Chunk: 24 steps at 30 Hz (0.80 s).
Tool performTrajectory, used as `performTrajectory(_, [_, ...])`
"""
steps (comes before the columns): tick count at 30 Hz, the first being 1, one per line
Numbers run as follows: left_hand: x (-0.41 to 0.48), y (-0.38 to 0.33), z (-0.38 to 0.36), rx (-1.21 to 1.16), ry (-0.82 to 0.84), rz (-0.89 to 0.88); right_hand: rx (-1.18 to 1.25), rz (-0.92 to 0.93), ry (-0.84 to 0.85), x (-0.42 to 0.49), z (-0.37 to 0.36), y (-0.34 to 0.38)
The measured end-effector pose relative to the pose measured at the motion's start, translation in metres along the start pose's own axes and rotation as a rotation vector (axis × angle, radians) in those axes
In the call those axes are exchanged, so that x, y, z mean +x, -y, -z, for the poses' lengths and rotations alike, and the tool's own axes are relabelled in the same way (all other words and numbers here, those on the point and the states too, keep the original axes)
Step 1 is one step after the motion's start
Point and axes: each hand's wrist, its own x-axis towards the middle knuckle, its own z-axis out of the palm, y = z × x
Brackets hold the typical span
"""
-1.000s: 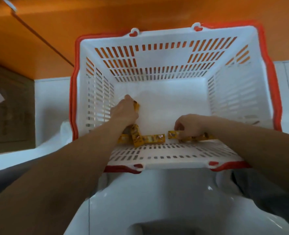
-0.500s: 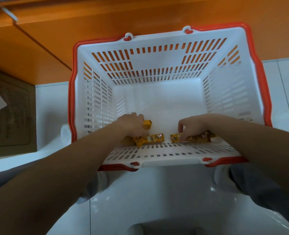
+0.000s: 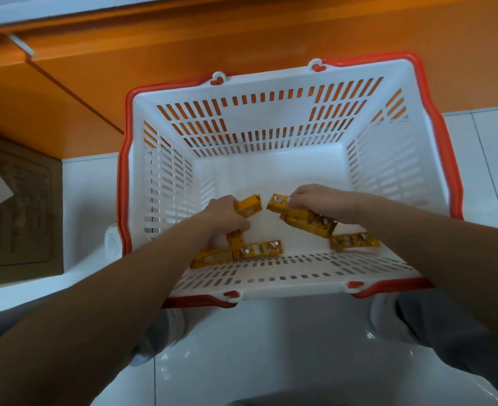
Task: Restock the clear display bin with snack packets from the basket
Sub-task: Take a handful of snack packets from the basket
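Fingers point(image 3: 236, 226) of left hand point(image 3: 224, 213) curled round one packet point(image 3: 249, 205), those of right hand point(image 3: 310, 197) round a stack point(image 3: 303, 216); strays point(image 3: 261, 249) (lengthwise along basket's point(image 3: 286, 273) near wall) closer in: two left, one right.

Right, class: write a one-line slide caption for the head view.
Left hand and right hand grip yellow snack packets inside the white basket.

Pkt point(image 3: 277, 201) print unreadable; box point(image 3: 16, 206) cut off L.

Left grip point(image 3: 227, 215), right grip point(image 3: 315, 200), both curled.
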Motion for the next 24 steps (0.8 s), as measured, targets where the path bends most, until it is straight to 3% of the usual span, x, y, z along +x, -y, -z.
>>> performTrajectory(6, [-0.019,-0.028,0.027,-0.775,0.054,-0.093,0.696,0.060,-0.198,-0.015,-0.012,0.031])
performTrajectory(9, [-0.040,-0.050,0.042,-0.962,0.036,-0.112,0.914,0.125,-0.288,-0.028,-0.015,0.058])
performTrajectory(13, [-0.084,-0.074,0.069,-0.982,-0.058,-0.180,1.003,0.230,-0.350,-0.063,-0.005,0.093])
performTrajectory(20, [-0.196,-0.118,0.128,-0.976,-0.157,-0.396,0.855,0.412,-0.387,-0.176,0.030,0.159])
performTrajectory(24, [-0.260,-0.131,0.155,-0.935,-0.193,-0.572,0.822,0.517,-0.285,-0.256,0.042,0.189])
